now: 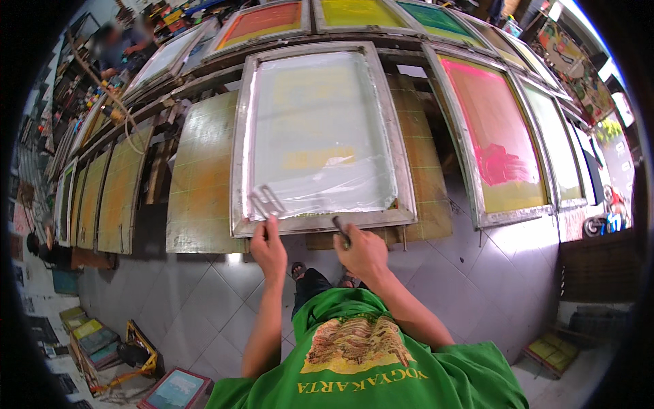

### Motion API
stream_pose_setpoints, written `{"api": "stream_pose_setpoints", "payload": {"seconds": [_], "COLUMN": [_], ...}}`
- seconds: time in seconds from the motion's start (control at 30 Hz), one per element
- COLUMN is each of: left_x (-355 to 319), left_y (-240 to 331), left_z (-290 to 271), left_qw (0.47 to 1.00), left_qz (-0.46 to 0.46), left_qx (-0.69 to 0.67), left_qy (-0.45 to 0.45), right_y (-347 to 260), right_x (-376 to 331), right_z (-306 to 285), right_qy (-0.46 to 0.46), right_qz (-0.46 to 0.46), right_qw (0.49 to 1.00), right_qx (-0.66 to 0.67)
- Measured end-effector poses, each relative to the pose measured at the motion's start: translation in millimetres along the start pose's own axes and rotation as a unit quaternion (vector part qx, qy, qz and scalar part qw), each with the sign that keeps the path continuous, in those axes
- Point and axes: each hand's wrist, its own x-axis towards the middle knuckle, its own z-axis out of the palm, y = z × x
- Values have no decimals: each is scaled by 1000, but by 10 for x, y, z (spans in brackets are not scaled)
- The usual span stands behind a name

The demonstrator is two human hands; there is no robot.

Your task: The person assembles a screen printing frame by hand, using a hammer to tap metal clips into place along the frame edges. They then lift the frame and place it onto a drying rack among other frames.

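In front of me lies a screen-printing frame [240, 150] of worn pale wood, its mesh coated with white ink [313, 109]. Yellow patches show through the mesh. My left hand [270, 251] is at the frame's near left corner and pinches a small, flat, greyish tool [269, 202] with a long opening in it; its exact kind is unclear. Just past the near edge, right of the middle, my right hand [362, 253] is closed round a short dark handle [342, 232]. The hand hides the rest of that object.
Beneath the frame are yellowish printing boards [204, 170]. A frame with pink ink [501, 163] stands to the right, and a red-orange one [262, 24] at the back. A hose [109, 88] hangs at left. Small frames [178, 390] rest on the tiled floor. Another person [112, 51] is far left.
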Motion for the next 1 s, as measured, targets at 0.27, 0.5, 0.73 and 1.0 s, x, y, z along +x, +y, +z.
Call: {"api": "stream_pose_setpoints", "payload": {"seconds": [0.27, 0.5, 0.73, 1.0], "left_x": [420, 353, 379, 372], "left_y": [-349, -387, -413, -438], "left_z": [157, 156, 145, 186], "left_qw": [987, 989, 988, 987], "left_qz": [111, 106, 116, 106], "left_qx": [56, 36, 37, 29], "left_qy": [97, 102, 96, 117], "right_y": [-97, -98, -19, 302], "right_x": [240, 301, 290, 280], "right_z": [379, 232, 133, -130], "right_qy": [-46, -56, -42, -100], "right_qz": [-20, -3, -33, -7], "right_qw": [998, 998, 997, 995], "right_qx": [-37, -29, -47, 7]}}
